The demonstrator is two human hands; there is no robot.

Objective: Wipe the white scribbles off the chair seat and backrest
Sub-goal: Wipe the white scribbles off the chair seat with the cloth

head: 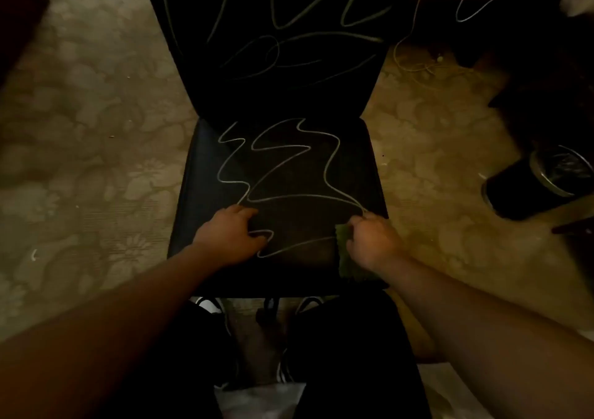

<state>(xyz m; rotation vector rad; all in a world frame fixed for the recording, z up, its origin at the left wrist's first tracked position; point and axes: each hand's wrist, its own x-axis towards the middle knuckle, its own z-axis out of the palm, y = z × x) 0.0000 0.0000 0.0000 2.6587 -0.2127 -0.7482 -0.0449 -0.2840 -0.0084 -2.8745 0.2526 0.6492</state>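
Observation:
A black chair stands before me, its seat [199,193] and backrest [321,97] covered in white scribbles [289,168]. My left hand [229,237] rests on the front left of the seat, fingers loosely curled over a scribble loop and holding nothing. My right hand [373,242] grips a green cloth [345,258] against the front right of the seat, at the end of a white line. Most of the cloth hangs below the hand.
Patterned beige carpet [96,129] lies on both sides of the chair. A dark round bin [540,181] stands at the right, and a thin cable [418,65] trails on the floor behind it. My legs and shoes [209,306] are just before the seat's front edge.

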